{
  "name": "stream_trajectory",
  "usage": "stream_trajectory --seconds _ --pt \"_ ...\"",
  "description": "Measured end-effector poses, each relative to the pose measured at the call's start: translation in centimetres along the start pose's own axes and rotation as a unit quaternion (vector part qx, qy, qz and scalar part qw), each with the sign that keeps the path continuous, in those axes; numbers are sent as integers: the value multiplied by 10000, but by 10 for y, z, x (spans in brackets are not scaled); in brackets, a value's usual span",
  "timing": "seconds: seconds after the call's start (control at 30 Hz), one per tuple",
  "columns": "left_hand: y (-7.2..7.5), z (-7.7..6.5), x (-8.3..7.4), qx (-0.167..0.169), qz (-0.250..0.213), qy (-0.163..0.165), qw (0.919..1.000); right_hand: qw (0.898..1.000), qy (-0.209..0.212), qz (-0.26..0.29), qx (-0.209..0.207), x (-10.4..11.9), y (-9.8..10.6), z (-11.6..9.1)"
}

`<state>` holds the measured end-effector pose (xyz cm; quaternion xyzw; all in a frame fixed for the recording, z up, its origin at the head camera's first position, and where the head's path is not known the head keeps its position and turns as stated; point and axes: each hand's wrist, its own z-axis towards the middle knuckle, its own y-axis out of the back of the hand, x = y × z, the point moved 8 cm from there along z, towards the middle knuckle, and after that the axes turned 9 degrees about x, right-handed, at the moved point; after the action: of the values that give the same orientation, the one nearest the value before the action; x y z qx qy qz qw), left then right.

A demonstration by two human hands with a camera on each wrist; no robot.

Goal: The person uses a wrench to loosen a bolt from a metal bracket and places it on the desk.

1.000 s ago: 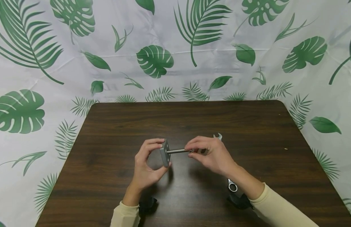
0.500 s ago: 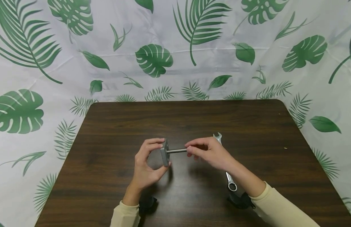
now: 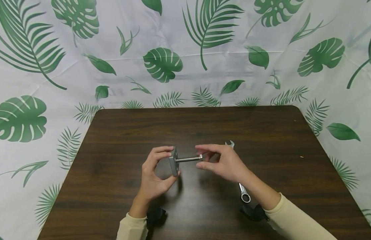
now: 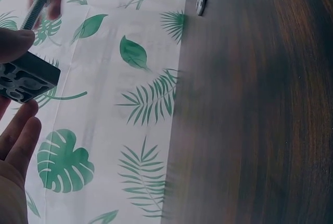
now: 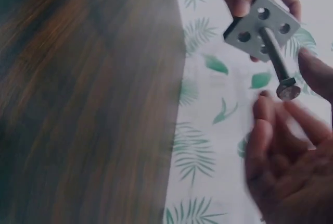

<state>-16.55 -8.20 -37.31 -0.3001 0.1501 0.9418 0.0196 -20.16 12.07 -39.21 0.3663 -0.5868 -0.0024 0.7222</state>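
Note:
My left hand (image 3: 155, 170) grips a grey square plate (image 3: 174, 161) by its edges, fingers above and thumb below. In the right wrist view the plate's face (image 5: 252, 26) has several round holes, and a long steel hex bolt (image 5: 276, 57) stands out from its middle. The left wrist view shows the recessed back of the block (image 4: 31, 81) and the bolt's thread. The bolt (image 3: 187, 159) points right in the head view, its head between the parted thumb and fingers of my right hand (image 3: 228, 163). That hand holds nothing.
A combination wrench (image 3: 244, 196) lies on the dark wooden table (image 3: 128, 133), its middle hidden under my right hand and forearm. Black straps (image 3: 254, 212) sit at both wrists. A white leaf-print cloth (image 3: 119, 83) hangs behind the table.
My right hand's thumb and fingers pinched the bolt's head end half a second ago and have now spread apart, baring the head. The left hand keeps the plate in place.

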Motion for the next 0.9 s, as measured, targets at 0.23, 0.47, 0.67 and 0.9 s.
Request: stream_trajectory --seconds 0.23,0.47,0.67,0.9 --pt "0 0 -2 8 38 -24 10000 9805 -1049 1318 1008 -21 -11 2" --pt "-1 0 -2 80 45 -52 9999 9820 -1070 1290 871 -19 -6 1" --pt "0 0 -2 52 26 -22 10000 9994 -264 147 140 -2 1 -2" --pt "1 3 -4 -7 -86 -19 10000 9843 1319 -965 -671 21 5 -6"
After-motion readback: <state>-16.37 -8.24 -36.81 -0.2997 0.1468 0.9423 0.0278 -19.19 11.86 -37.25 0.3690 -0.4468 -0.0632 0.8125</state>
